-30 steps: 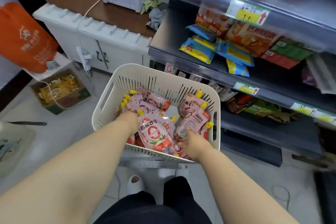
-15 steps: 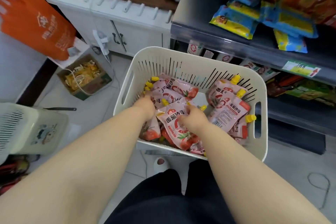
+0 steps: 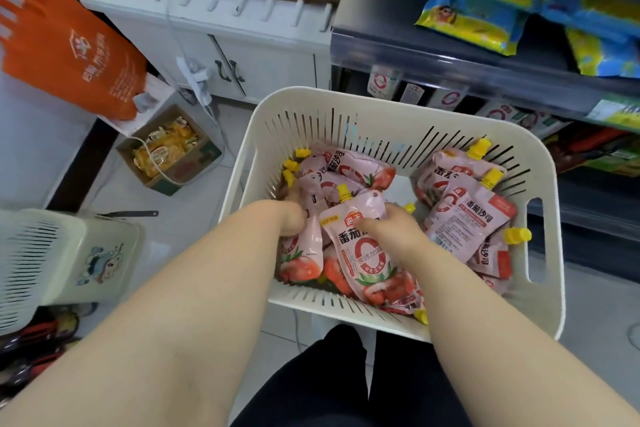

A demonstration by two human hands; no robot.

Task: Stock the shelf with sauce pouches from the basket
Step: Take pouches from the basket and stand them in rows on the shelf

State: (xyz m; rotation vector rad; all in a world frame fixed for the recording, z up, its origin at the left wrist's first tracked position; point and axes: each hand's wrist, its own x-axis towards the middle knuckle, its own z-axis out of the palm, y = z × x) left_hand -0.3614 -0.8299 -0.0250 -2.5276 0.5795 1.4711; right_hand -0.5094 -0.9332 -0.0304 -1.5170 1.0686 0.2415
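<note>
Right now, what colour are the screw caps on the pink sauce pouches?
Yellow caps; head view shows them.

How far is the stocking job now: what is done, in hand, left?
Done: a few pouches stand on the lower shelf. In hand: right hand grips one pouch in the basket; left hand: grip hidden. Left: many pouches lie in the basket.

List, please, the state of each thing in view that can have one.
basket, upright, partly filled with capped pouches.
front pouch, gripped near its top by the right hand.
left hand, down among the pouches, fingers hidden.
cabinet doors, shut.
cardboard box, open, holding yellow packets.
shelf, holding blue-and-yellow packs.
</note>
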